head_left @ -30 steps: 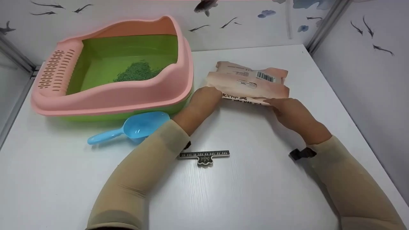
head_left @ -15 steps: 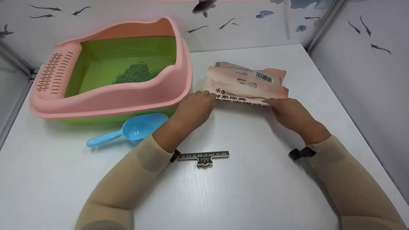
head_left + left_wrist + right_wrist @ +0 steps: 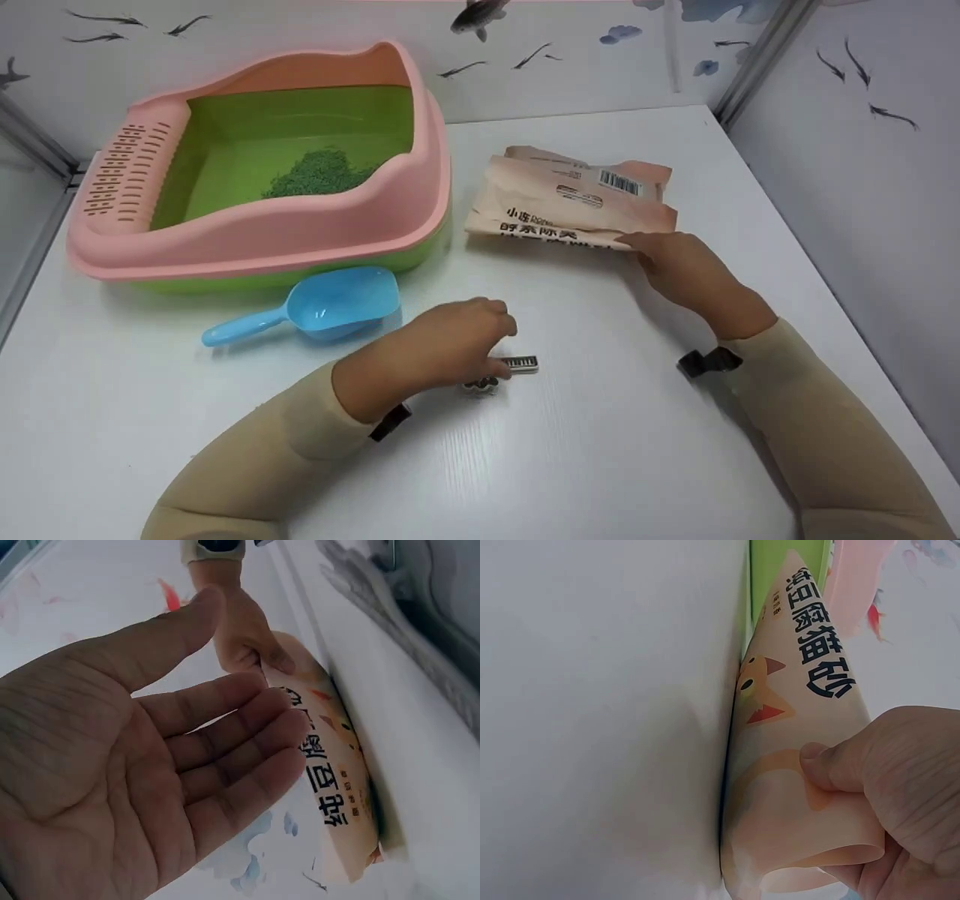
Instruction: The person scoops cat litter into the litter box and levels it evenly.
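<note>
A pink bag of cat litter (image 3: 577,195) lies folded over at the back right of the table, its near edge pinched by my right hand (image 3: 690,274). In the right wrist view the thumb presses on the front of the cat litter bag (image 3: 787,765), with fingers behind the fold. My left hand (image 3: 442,341) hovers over a sealing clip (image 3: 521,364) with a piano-key pattern and hides much of it. The left wrist view shows that palm, with the fingers (image 3: 232,742) loosely extended and nothing between them and the thumb.
A pink-rimmed green litter box (image 3: 397,210) stands at the back left, with a heap of green litter (image 3: 319,172) inside. In front of it lies a blue scoop (image 3: 337,300). Walls border the white table (image 3: 585,450) at the back and right.
My left hand has let go of the bag's left end and come back toward me, over the clip. My right hand keeps its grip on the bag and has hardly moved.
</note>
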Tool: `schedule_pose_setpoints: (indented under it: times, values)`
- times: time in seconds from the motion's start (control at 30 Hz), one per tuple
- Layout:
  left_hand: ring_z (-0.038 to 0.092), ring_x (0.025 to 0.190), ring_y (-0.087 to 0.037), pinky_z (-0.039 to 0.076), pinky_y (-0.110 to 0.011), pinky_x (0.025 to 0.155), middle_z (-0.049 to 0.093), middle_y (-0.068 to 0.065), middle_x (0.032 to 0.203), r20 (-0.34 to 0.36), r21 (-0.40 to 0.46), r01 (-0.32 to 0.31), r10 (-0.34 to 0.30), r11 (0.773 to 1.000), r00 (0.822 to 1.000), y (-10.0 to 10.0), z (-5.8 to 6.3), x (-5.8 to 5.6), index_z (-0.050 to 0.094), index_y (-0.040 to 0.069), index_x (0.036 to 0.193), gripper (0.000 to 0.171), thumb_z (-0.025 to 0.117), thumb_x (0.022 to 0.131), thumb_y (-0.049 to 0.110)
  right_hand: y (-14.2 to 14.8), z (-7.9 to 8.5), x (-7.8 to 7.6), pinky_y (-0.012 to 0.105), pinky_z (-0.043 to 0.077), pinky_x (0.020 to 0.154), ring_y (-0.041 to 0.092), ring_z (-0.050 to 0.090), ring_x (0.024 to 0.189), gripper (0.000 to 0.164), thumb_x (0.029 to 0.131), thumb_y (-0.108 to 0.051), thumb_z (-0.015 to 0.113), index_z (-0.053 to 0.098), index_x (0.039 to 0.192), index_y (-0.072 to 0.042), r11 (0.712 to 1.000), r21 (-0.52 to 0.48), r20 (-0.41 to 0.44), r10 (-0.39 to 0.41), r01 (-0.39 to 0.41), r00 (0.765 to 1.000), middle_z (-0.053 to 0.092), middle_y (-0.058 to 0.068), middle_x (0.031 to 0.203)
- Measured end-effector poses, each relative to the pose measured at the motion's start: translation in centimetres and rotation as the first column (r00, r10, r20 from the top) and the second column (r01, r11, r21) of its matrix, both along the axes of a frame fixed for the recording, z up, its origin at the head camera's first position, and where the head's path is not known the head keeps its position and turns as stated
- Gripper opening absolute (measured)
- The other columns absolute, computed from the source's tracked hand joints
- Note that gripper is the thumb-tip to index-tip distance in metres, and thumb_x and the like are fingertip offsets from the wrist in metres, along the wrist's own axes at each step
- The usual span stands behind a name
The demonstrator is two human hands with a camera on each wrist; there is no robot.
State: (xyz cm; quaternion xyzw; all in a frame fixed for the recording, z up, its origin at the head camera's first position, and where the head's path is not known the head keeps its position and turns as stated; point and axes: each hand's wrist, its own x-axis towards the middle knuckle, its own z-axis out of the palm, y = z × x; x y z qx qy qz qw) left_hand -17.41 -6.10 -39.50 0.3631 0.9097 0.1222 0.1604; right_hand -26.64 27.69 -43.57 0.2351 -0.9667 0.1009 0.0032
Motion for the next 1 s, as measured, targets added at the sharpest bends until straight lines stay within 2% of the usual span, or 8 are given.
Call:
schedule_pose_setpoints:
  times: [0.1, 0.2, 0.27, 0.47, 0.6, 0.73, 1.0]
  values:
    - [0.058, 0.09, -0.019, 0.053, -0.037, 0.08, 0.063, -0.002, 0.097, 0.018, -0.077, 0.028, -0.026, 0.997, 0.999, 0.2, -1.0, 0.8, 0.07, 0.009, 0.1, 0.032, 0.087, 0.084, 0.031, -0.1, 0.1, 0.0, 0.053, 0.058, 0.084, 0.033, 0.074, 0.094, 0.038, 0.104, -0.006, 0.058, 0.064, 0.141, -0.014, 1.0, 0.002, 0.012, -0.001, 0.001, 1.0, 0.075, 0.021, 0.119]
    - [0.054, 0.085, -0.018, 0.052, -0.035, 0.075, 0.059, 0.0, 0.092, 0.016, -0.114, 0.033, -0.031, 0.993, 0.999, 0.2, -1.9, 1.4, 0.066, 0.012, 0.093, 0.034, 0.091, 0.079, 0.031, -0.1, 0.1, 0.0, 0.053, 0.058, 0.085, 0.031, 0.073, 0.092, 0.039, 0.104, -0.006, 0.058, 0.063, 0.142, -0.015, 1.0, 0.005, 0.015, 0.002, -0.002, 1.0, 0.074, 0.021, 0.121]
    - [0.053, 0.086, -0.018, 0.053, -0.034, 0.074, 0.058, 0.0, 0.092, 0.0, -0.131, 0.031, -0.031, 0.991, 1.0, 0.2, -2.2, 1.8, 0.065, 0.011, 0.094, 0.037, 0.092, 0.078, 0.031, -0.1, 0.1, 0.0, 0.053, 0.058, 0.086, 0.03, 0.072, 0.093, 0.04, 0.104, -0.006, 0.058, 0.063, 0.142, -0.015, 1.0, 0.005, 0.018, 0.001, -0.001, 1.0, 0.074, 0.02, 0.122]
    - [0.053, 0.088, -0.019, 0.055, -0.032, 0.068, 0.056, -0.002, 0.093, -0.106, -0.153, 0.036, -0.052, 0.988, 0.993, 0.3, -3.0, 2.5, 0.063, 0.008, 0.106, 0.05, 0.094, 0.074, 0.031, -0.2, 0.1, 0.0, 0.054, 0.057, 0.087, 0.031, 0.073, 0.095, 0.039, 0.104, -0.006, 0.058, 0.064, 0.141, -0.015, 1.0, 0.01, 0.02, -0.006, 0.005, 1.0, 0.074, 0.02, 0.123]
    - [0.054, 0.088, -0.02, 0.056, -0.032, 0.068, 0.056, -0.004, 0.094, -0.15, -0.159, 0.031, -0.056, 0.987, 0.987, 0.5, -3.3, 2.7, 0.061, 0.006, 0.107, 0.049, 0.092, 0.076, 0.027, -0.2, 0.2, 0.1, 0.054, 0.057, 0.087, 0.031, 0.073, 0.095, 0.038, 0.104, -0.005, 0.057, 0.064, 0.141, -0.014, 1.0, 0.004, 0.029, 0.002, -0.002, 1.0, 0.074, 0.021, 0.122]
    - [0.055, 0.088, -0.02, 0.057, -0.031, 0.07, 0.058, -0.006, 0.096, -0.153, -0.154, 0.025, -0.049, 0.988, 0.987, 0.7, -3.3, 2.6, 0.062, 0.005, 0.107, 0.042, 0.089, 0.079, 0.021, -0.2, 0.2, 0.1, 0.054, 0.057, 0.088, 0.032, 0.073, 0.097, 0.038, 0.104, -0.006, 0.058, 0.064, 0.141, -0.014, 1.0, -0.009, 0.029, 0.007, -0.006, 1.0, 0.074, 0.02, 0.123]
    - [0.056, 0.087, -0.021, 0.055, -0.031, 0.073, 0.06, -0.007, 0.094, -0.109, -0.146, 0.029, -0.045, 0.989, 0.993, 0.7, -3.0, 2.4, 0.066, 0.003, 0.105, 0.025, 0.08, 0.086, 0.012, 0.0, -0.1, 0.1, 0.052, 0.058, 0.084, 0.032, 0.074, 0.094, 0.037, 0.103, -0.003, 0.06, 0.067, 0.137, -0.015, 0.999, -0.042, 0.007, 0.014, -0.014, 1.0, 0.076, 0.018, 0.119]
